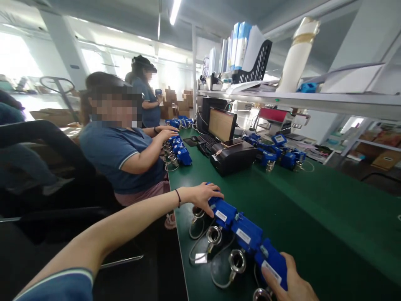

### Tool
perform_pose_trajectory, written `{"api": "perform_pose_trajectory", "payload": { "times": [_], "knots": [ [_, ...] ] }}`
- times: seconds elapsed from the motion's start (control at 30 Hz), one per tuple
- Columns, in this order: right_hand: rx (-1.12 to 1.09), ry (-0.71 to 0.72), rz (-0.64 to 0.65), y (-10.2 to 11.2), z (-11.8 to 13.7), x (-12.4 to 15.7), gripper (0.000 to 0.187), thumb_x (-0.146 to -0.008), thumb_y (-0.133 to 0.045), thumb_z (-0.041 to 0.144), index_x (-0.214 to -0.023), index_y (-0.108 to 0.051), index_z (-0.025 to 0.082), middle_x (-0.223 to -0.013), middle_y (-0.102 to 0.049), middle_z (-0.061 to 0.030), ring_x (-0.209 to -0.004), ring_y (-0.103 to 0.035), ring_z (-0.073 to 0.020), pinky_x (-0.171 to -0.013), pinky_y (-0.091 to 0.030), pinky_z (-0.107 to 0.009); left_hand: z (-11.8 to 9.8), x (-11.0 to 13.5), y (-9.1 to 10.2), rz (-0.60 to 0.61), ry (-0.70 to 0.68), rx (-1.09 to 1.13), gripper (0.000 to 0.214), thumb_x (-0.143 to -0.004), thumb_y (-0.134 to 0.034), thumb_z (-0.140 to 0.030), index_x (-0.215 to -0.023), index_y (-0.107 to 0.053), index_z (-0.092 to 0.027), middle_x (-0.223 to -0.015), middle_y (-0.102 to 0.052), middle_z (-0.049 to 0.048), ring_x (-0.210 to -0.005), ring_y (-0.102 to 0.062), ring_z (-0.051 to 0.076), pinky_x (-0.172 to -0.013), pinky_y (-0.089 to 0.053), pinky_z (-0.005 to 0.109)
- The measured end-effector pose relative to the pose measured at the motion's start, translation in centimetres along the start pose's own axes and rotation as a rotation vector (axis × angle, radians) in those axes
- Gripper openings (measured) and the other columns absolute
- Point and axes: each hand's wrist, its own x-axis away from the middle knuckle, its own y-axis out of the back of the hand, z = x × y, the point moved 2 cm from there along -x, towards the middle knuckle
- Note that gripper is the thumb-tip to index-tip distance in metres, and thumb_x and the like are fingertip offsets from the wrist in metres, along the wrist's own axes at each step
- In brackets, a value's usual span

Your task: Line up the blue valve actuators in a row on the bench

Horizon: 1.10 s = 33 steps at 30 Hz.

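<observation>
A row of blue valve actuators with steel fittings [247, 236] lies along the near edge of the green table [313, 217]. My left hand [203, 195] rests on the far end of the row, fingers curled over the top of the farthest blue unit [221, 211]. My right hand [290, 282] holds the nearest blue unit [272, 263] at the bottom of the view, thumb pressed on its white label. Grey cables loop from the fittings toward the table edge.
A seated co-worker [122, 150] to the left handles similar blue units [178, 150]. Another person [145, 94] stands behind. A black printer [233, 159], a monitor [222, 124] and more blue units [278, 154] sit farther along the table. A shelf [297, 100] holds binders overhead.
</observation>
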Motion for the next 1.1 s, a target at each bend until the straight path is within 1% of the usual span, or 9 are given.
{"api": "perform_pose_trajectory", "payload": {
  "times": [0.23, 0.37, 0.5, 0.57, 0.67, 0.77, 0.87, 0.97, 1.1],
  "knots": [
    [0.215, 0.075, -0.052, -4.0, 10.1, -3.7, 0.061, -0.088, -0.031, 0.052, -0.135, -0.028, 0.012, -0.101, -0.067, -0.0191, -0.093, -0.066, -0.0332, -0.08, -0.047, -0.042, 9.6, 2.0, 1.7, 0.078, 0.11, 0.034, 0.079, -0.06, -0.07, -0.062, -0.129, -0.046, -0.033, -0.129, -0.046, 0.0098, -0.12, -0.04, 0.033, -0.101, -0.028, 0.049],
    [0.272, 0.118, -0.062, -5.5, 13.8, -5.5, 0.057, -0.089, -0.033, 0.049, -0.133, -0.029, 0.012, -0.098, -0.067, -0.0182, -0.092, -0.066, -0.0331, -0.079, -0.046, -0.041, 14.1, 2.6, 2.3, 0.098, 0.132, 0.047, 0.08, -0.06, -0.071, -0.061, -0.13, -0.045, -0.031, -0.13, -0.046, 0.0097, -0.121, -0.041, 0.033, -0.103, -0.029, 0.046],
    [0.295, 0.093, -0.049, -6.7, 16.5, -6.7, 0.059, -0.09, -0.032, 0.049, -0.135, -0.027, 0.011, -0.1, -0.066, -0.0189, -0.092, -0.065, -0.0337, -0.079, -0.047, -0.042, 17.2, 3.0, 2.7, 0.114, 0.177, 0.03, 0.08, -0.062, -0.069, -0.062, -0.132, -0.043, -0.034, -0.135, -0.044, 0.0088, -0.127, -0.035, 0.034, -0.107, -0.012, 0.058],
    [0.307, 0.077, -0.035, -6.8, 17.2, -6.9, 0.063, -0.09, -0.032, 0.05, -0.138, -0.024, 0.011, -0.102, -0.065, -0.0193, -0.094, -0.065, -0.0338, -0.079, -0.047, -0.043, 17.9, 3.5, 2.8, 0.089, 0.216, 0.025, 0.088, -0.058, -0.071, -0.063, -0.135, -0.039, -0.034, -0.14, -0.039, 0.0092, -0.133, -0.027, 0.035, -0.107, -0.006, 0.062],
    [0.312, 0.084, 0.029, -6.1, 16.6, -7.2, 0.07, -0.088, -0.035, 0.053, -0.144, -0.017, 0.016, -0.11, -0.063, -0.0188, -0.097, -0.064, -0.0324, -0.083, -0.046, -0.045, 17.6, 5.1, 2.1, -0.043, 0.297, 0.097, 0.101, -0.055, -0.072, -0.065, -0.141, -0.029, -0.031, -0.147, -0.029, 0.0111, -0.136, -0.021, 0.034, -0.11, -0.013, 0.054],
    [0.286, 0.172, 0.028, -4.5, 14.9, -7.7, 0.085, -0.077, -0.052, 0.062, -0.146, -0.018, 0.026, -0.141, -0.039, -0.0175, -0.125, -0.044, -0.0354, -0.099, -0.036, -0.051, 16.6, 7.1, 0.1, -0.444, 0.542, 0.183, 0.087, -0.072, -0.059, -0.064, -0.142, -0.029, -0.022, -0.15, -0.022, 0.0126, -0.138, -0.02, 0.029, -0.113, -0.018, 0.042],
    [0.048, 0.332, 0.063, -3.6, 13.7, -8.8, 0.109, -0.061, -0.067, 0.064, -0.147, -0.01, 0.031, -0.155, -0.009, -0.0105, -0.139, -0.016, -0.0357, -0.107, -0.026, -0.051, 15.3, 8.3, -3.0, -0.759, 0.842, 0.28, 0.076, -0.084, -0.043, -0.061, -0.14, -0.03, -0.012, -0.144, -0.033, 0.0168, -0.134, -0.03, 0.027, -0.111, -0.024, 0.039],
    [-0.299, 0.422, 0.221, -4.2, 13.6, -9.9, 0.116, -0.059, -0.071, 0.059, -0.148, -0.003, 0.029, -0.154, -0.013, -0.0119, -0.137, -0.023, -0.0332, -0.105, -0.032, -0.046, 14.6, 7.6, -5.4, -0.798, 0.928, 0.354, 0.069, -0.09, -0.03, -0.059, -0.14, -0.029, -0.012, -0.134, -0.049, 0.016, -0.122, -0.048, 0.025, -0.101, -0.038, 0.038],
    [-0.49, 0.473, 0.338, -5.2, 14.5, -10.8, 0.11, -0.062, -0.075, 0.047, -0.148, -0.009, 0.028, -0.149, -0.026, -0.0149, -0.131, -0.036, -0.0316, -0.103, -0.035, -0.045, 15.7, 6.8, -5.6, -0.834, 0.956, 0.348, 0.057, -0.093, -0.027, -0.053, -0.138, -0.036, -0.019, -0.122, -0.06, 0.0101, -0.109, -0.058, 0.023, -0.093, -0.045, 0.034]
  ]
}}
